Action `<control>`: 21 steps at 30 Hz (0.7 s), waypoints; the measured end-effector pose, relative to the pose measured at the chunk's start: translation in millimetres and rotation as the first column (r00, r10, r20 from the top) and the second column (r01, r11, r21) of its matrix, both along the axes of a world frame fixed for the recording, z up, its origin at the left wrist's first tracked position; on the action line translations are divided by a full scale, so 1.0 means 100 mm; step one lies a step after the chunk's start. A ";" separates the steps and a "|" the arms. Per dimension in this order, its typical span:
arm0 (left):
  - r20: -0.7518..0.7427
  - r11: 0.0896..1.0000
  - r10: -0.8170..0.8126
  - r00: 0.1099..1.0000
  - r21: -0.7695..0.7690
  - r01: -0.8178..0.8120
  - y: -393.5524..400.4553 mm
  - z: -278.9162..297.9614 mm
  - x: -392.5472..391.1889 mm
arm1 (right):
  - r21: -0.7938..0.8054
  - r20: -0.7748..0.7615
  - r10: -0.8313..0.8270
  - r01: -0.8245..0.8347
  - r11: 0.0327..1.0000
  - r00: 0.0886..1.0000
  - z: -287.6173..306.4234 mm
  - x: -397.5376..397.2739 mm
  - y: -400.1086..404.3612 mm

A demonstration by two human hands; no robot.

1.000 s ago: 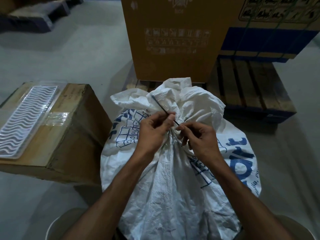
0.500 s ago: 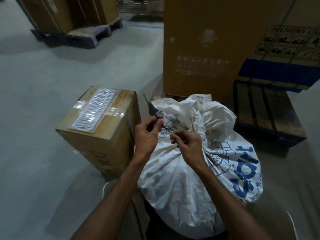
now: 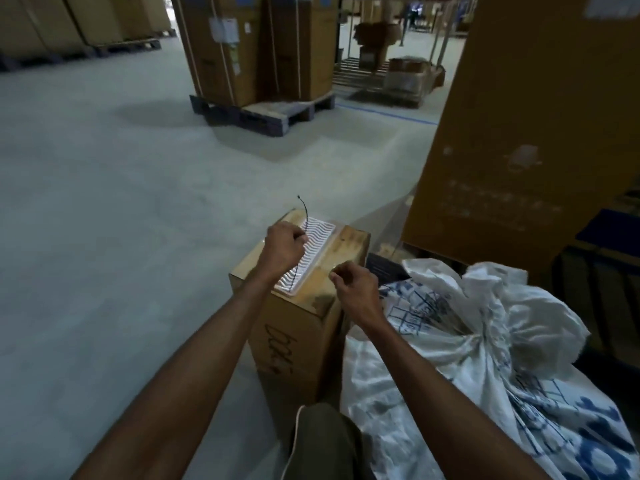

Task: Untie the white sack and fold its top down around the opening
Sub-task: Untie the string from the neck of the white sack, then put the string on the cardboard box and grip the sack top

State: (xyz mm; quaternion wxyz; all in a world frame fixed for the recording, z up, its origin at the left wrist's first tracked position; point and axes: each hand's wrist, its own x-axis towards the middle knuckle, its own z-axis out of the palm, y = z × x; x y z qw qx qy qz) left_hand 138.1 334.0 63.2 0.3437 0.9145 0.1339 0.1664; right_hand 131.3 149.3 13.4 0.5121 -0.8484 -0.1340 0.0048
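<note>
The white sack (image 3: 491, 344) with blue print lies at the lower right, its top still bunched into a crumpled neck with no tie visible around it. My left hand (image 3: 284, 247) pinches a thin black tie (image 3: 302, 211), which sticks up above the fist and hangs down below it. That hand is over a cardboard box (image 3: 298, 337), to the left of the sack. My right hand (image 3: 354, 285) hovers over the box's near corner with its fingers curled, holding nothing that I can see. It is just off the sack's left edge.
A clear ribbed plastic tray (image 3: 317, 249) lies on top of the box. A tall brown carton (image 3: 526, 140) stands behind the sack. Stacked cartons on a pallet (image 3: 263, 112) stand farther back on the grey concrete floor. My knee (image 3: 322, 441) shows at the bottom.
The black tie has come off the sack's neck. My left hand carried it left over the box, my right hand left the sack, and my view swung left and up.
</note>
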 end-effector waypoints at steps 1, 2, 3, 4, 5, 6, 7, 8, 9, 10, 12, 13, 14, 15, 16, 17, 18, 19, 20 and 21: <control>-0.063 0.998 -0.008 0.998 0.054 0.012 0.03 -0.07 0.08 | -0.012 0.007 -0.009 0.009 1.000 1.000 -0.02 0.08 0.10; -0.110 0.994 -0.008 0.994 0.107 0.020 0.06 -0.16 0.14 | -0.024 0.012 -0.011 0.012 1.000 1.000 -0.05 0.16 0.19; -0.142 0.988 -0.004 0.990 0.152 0.026 0.09 -0.23 0.18 | -0.033 0.009 -0.010 0.010 0.999 1.000 -0.08 0.23 0.26; -0.155 0.980 -0.006 0.988 0.196 0.036 0.10 -0.28 0.22 | -0.043 0.011 -0.006 0.007 0.999 1.000 -0.11 0.30 0.32; -0.158 0.970 -0.009 0.987 0.238 0.047 0.11 -0.32 0.24 | -0.060 0.024 -0.004 0.005 0.998 1.000 -0.15 0.36 0.37; -0.158 0.959 -0.019 0.987 0.277 0.063 0.11 -0.35 0.26 | -0.085 0.043 0.001 0.002 0.996 0.999 -0.17 0.42 0.41; -0.167 0.946 -0.036 0.985 0.312 0.088 0.11 -0.36 0.27 | -0.103 0.060 0.005 0.001 0.995 0.998 -0.20 0.46 0.43; -0.178 0.932 -0.054 0.983 0.345 0.113 0.12 -0.37 0.28 | -0.114 0.077 0.006 0.003 0.993 0.997 -0.21 0.49 0.45; -0.182 0.922 -0.065 0.981 0.364 0.129 0.11 -0.38 0.28 | -0.116 0.092 0.004 0.006 0.993 0.996 -0.23 0.52 0.46; -0.183 0.919 -0.073 0.980 0.371 0.138 0.10 -0.39 0.28 | -0.117 0.106 0.001 0.012 0.993 0.994 -0.24 0.53 0.46; -0.162 0.923 -0.073 0.984 0.363 0.128 0.08 -0.38 0.25 | -0.125 0.125 -0.008 0.023 0.992 0.992 -0.25 0.53 0.44; -0.138 0.931 -0.061 0.988 0.350 0.106 0.05 -0.38 0.22 | -0.134 0.134 -0.009 0.027 0.991 0.991 -0.25 0.51 0.42; -0.111 0.939 -0.053 0.992 0.332 0.087 0.02 -0.37 0.18 | -0.143 0.138 -0.011 0.031 0.989 0.990 -0.23 0.48 0.39; -0.090 0.947 -0.051 0.995 0.311 0.076 -0.02 -0.35 0.13 | -0.146 0.136 -0.018 0.038 0.989 0.990 -0.21 0.44 0.34; -0.077 0.954 -0.057 0.995 0.289 0.077 -0.08 -0.33 0.08 | -0.146 0.126 -0.029 0.047 0.988 0.992 -0.18 0.39 0.28; -0.066 0.961 -0.070 0.995 0.263 0.085 -0.15 -0.31 0.02 | -0.145 0.115 -0.041 0.058 0.988 0.993 -0.14 0.33 0.20; -0.051 0.967 -0.086 0.995 0.237 0.096 -0.24 -0.27 -0.06 | -0.148 0.104 -0.052 0.067 0.987 0.993 -0.10 0.26 0.10; -0.042 0.972 -0.100 0.994 0.209 0.107 -0.36 -0.24 -0.14 | -0.148 0.097 -0.058 0.072 0.986 0.994 -0.06 0.19 -0.01; -0.035 0.976 -0.118 0.992 0.182 0.122 -0.49 -0.22 -0.23 | -0.146 0.091 -0.063 0.075 0.986 0.994 -0.02 0.11 -0.14; -0.035 0.977 -0.140 0.990 0.155 0.143 -0.64 -0.18 -0.33 | -0.141 0.089 -0.071 0.083 0.986 0.994 0.00 0.03 -0.28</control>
